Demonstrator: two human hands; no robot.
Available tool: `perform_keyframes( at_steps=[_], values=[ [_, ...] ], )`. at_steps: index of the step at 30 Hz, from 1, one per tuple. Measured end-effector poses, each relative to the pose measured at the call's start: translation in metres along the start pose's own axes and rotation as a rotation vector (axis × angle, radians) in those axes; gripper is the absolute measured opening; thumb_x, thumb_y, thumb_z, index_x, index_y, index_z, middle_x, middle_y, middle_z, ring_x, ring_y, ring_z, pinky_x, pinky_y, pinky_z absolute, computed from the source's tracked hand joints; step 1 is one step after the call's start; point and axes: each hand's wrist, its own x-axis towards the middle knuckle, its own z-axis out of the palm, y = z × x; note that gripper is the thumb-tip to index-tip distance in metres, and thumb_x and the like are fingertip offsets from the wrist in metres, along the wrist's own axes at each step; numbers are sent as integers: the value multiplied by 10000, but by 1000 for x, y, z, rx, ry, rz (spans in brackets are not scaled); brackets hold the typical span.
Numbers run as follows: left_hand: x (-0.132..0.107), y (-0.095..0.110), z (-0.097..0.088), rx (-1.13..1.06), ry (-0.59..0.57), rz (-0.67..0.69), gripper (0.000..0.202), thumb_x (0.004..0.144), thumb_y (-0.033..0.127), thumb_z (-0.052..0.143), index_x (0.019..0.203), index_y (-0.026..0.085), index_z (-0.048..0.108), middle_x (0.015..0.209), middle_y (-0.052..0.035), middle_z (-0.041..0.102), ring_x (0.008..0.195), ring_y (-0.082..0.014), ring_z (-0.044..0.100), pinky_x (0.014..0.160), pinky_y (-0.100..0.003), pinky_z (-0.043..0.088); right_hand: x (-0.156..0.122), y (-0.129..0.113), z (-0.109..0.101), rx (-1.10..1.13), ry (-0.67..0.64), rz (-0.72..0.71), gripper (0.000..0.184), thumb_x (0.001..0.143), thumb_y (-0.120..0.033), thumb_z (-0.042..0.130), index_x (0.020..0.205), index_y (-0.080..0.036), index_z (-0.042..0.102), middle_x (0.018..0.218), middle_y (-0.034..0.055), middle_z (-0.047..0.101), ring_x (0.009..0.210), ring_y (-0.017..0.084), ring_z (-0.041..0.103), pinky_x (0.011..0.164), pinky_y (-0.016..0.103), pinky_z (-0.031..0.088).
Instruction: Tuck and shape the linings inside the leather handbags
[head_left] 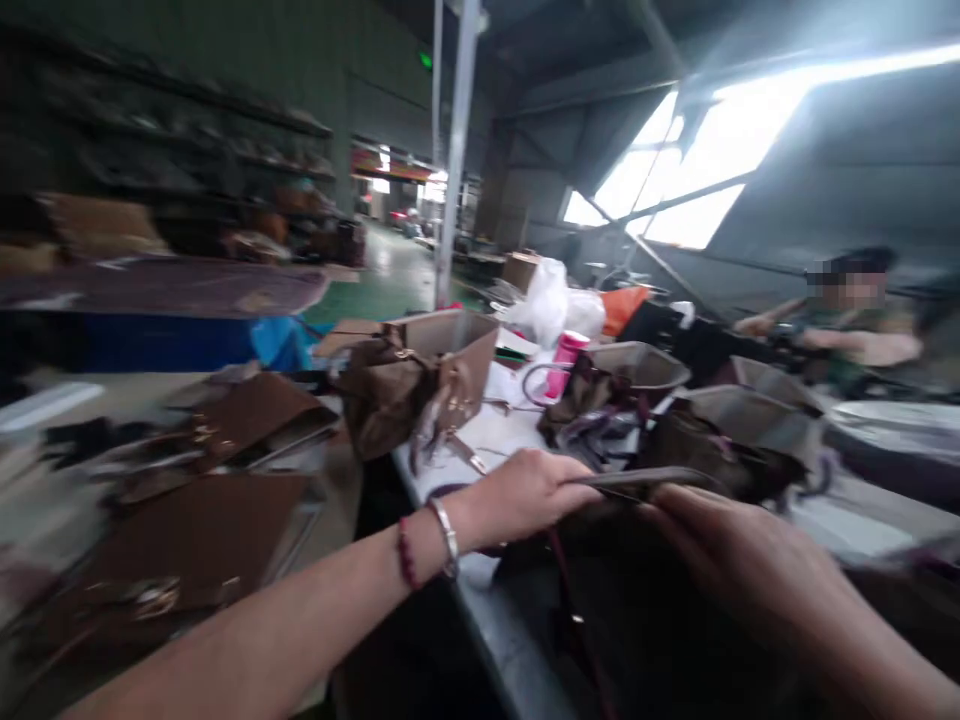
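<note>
A dark handbag (622,620) hangs below my two hands at the near edge of the white table. My left hand (529,490), with a silver bangle and a red bead bracelet at its wrist, pinches the bag's grey top rim on the left. Farther right along the same rim, my right hand (727,535) is closed over the edge, its fingertips partly hidden. A thin dark red strap runs down the bag's side. Just beyond my hands stand more open brown handbags, one of them a dark bag (720,440) with a pale lining. Motion blurs the scene.
Another brown handbag (420,380) stands at the table's left edge. Flat brown bags (180,550) lie on a surface to the left. A pink cylinder (566,360) and white plastic bags (555,305) are farther back. A co-worker (855,320) is at the right, beyond the table (517,660).
</note>
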Motion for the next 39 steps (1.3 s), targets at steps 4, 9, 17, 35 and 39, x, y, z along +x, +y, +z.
perform_keyframes(
  at_steps=[4, 9, 17, 35, 39],
  values=[
    [12, 3, 7, 34, 20, 33, 215, 821, 262, 422, 853, 167, 612, 725, 20, 594, 658, -95, 506, 575, -179, 333, -1, 5, -15, -45, -93, 46, 207, 837, -331, 418, 693, -232, 529, 692, -18, 634, 638, 178, 610, 454, 233, 310],
    [6, 4, 1, 114, 28, -19, 208, 815, 268, 424, 809, 167, 606, 680, 25, 574, 623, -89, 490, 551, -175, 316, 3, -4, -18, -49, -61, 66, 213, 830, -344, 421, 699, -228, 543, 684, -10, 641, 610, 169, 599, 436, 225, 247],
    [8, 3, 2, 120, 19, -6, 210, 819, 287, 430, 889, 189, 602, 756, 21, 604, 684, -99, 526, 608, -170, 353, 4, -2, -16, -54, -45, 89, 192, 830, -321, 427, 718, -230, 554, 704, -6, 646, 626, 181, 606, 447, 228, 260],
    [10, 13, 7, 71, 13, -33, 279, 835, 317, 368, 954, 219, 601, 816, 29, 635, 726, -118, 557, 654, -173, 381, -7, -4, -26, -52, -26, -1, 197, 840, -266, 419, 717, -202, 558, 711, 2, 640, 675, 171, 605, 527, 230, 354],
    [9, 9, 7, 93, 28, -6, 268, 837, 305, 377, 939, 198, 600, 787, 17, 621, 698, -107, 536, 632, -176, 361, -2, -4, -23, -73, -32, 21, 198, 839, -273, 417, 722, -206, 563, 704, 10, 641, 650, 176, 610, 486, 226, 330]
  ],
)
